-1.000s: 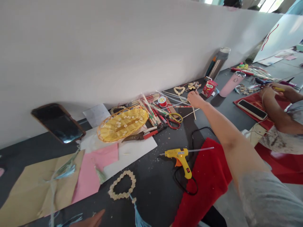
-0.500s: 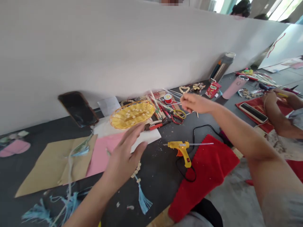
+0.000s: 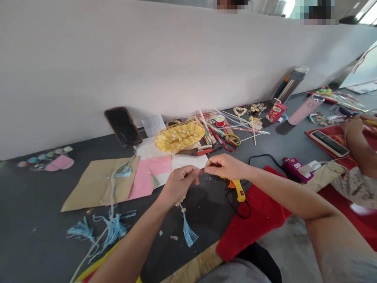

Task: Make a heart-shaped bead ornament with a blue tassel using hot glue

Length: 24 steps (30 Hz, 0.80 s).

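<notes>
My left hand (image 3: 182, 184) and my right hand (image 3: 227, 166) come close together above the dark table (image 3: 212, 220). On each hand the thumb and fingertips are pinched; whatever is between them is too small to make out. Under the left hand lies a pale beaded ornament (image 3: 180, 201), partly hidden, with a light-blue tassel (image 3: 190, 232) stretching toward the front edge. A yellow glue gun (image 3: 240, 191) rests below the right hand, which covers its nozzle end. Beyond the hands stands a yellow woven basket (image 3: 160, 144) with small pale pieces in it.
Pliers (image 3: 203, 150), scissors (image 3: 231, 144) and a red thread spool (image 3: 220, 121) lie behind the hands. Left are a propped phone (image 3: 123, 126), brown cardboard (image 3: 85, 182) and blue tassels (image 3: 113, 228). Red cloth (image 3: 259, 212) and a purple power strip (image 3: 294, 169) sit right, near a co-worker's arm (image 3: 357, 145).
My right hand has come down and left from above the scissors to meet my left hand. My left fingers, spread before, are now pinched. The camera view has shifted left.
</notes>
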Each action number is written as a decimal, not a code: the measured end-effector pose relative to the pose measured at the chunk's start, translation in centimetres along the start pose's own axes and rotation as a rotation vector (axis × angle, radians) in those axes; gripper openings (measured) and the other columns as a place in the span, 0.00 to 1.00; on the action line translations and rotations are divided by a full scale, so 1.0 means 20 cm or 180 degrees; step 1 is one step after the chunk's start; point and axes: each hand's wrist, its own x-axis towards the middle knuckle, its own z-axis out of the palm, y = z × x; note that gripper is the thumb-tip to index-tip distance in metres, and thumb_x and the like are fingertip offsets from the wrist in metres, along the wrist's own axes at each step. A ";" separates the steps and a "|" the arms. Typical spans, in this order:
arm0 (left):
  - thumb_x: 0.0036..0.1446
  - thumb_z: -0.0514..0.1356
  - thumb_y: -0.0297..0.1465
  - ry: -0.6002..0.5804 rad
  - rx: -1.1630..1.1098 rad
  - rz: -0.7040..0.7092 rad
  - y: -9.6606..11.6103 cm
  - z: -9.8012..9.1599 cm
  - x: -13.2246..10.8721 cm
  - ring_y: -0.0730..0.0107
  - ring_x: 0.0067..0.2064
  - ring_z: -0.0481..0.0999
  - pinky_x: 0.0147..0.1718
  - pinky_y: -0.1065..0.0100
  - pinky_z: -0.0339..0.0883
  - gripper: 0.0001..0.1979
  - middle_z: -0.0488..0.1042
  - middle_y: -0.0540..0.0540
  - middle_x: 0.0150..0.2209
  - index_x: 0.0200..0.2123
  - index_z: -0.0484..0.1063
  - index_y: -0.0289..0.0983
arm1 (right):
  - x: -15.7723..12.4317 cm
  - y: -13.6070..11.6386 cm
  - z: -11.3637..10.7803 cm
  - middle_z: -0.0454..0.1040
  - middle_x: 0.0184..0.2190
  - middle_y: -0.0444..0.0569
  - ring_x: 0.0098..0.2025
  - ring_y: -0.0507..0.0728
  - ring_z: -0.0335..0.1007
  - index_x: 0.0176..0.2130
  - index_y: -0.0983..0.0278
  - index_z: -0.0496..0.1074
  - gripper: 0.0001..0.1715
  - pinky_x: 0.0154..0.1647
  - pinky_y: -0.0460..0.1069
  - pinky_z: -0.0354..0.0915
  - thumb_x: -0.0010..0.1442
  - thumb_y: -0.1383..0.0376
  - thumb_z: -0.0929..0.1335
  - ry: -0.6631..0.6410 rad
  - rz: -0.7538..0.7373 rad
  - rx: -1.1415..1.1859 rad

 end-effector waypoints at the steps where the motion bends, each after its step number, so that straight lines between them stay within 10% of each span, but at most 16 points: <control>1: 0.59 0.55 0.43 -0.0018 0.0002 -0.0078 -0.01 0.00 -0.01 0.67 0.30 0.73 0.31 0.71 0.62 0.19 0.77 0.48 0.26 0.22 0.73 0.38 | 0.00 0.00 0.00 0.66 0.24 0.40 0.26 0.49 0.58 0.34 0.64 0.72 0.13 0.27 0.45 0.53 0.62 0.57 0.66 -0.0042 0.0031 -0.0029; 8: 0.55 0.61 0.43 0.0111 -0.0308 -0.0167 -0.01 -0.02 0.00 0.72 0.27 0.69 0.26 0.72 0.60 0.15 0.77 0.48 0.26 0.26 0.74 0.36 | -0.03 0.03 0.00 0.60 0.20 0.37 0.20 0.47 0.50 0.34 0.63 0.68 0.15 0.22 0.45 0.47 0.61 0.54 0.67 -0.0176 0.0373 0.1138; 14: 0.52 0.67 0.46 -0.0222 -0.2302 -0.0820 -0.03 0.12 0.07 0.67 0.36 0.80 0.35 0.67 0.73 0.20 0.81 0.42 0.37 0.32 0.68 0.36 | 0.04 0.04 0.05 0.62 0.23 0.37 0.22 0.47 0.53 0.35 0.61 0.64 0.12 0.24 0.44 0.51 0.58 0.59 0.71 0.0430 0.0250 0.3103; 24: 0.50 0.71 0.36 -0.0134 -0.3382 -0.1193 0.00 0.23 0.04 0.74 0.28 0.78 0.29 0.72 0.74 0.14 0.79 0.46 0.29 0.32 0.72 0.33 | 0.09 -0.01 0.13 0.64 0.25 0.39 0.26 0.49 0.57 0.36 0.60 0.65 0.08 0.29 0.47 0.57 0.57 0.64 0.70 0.1081 -0.0309 0.3307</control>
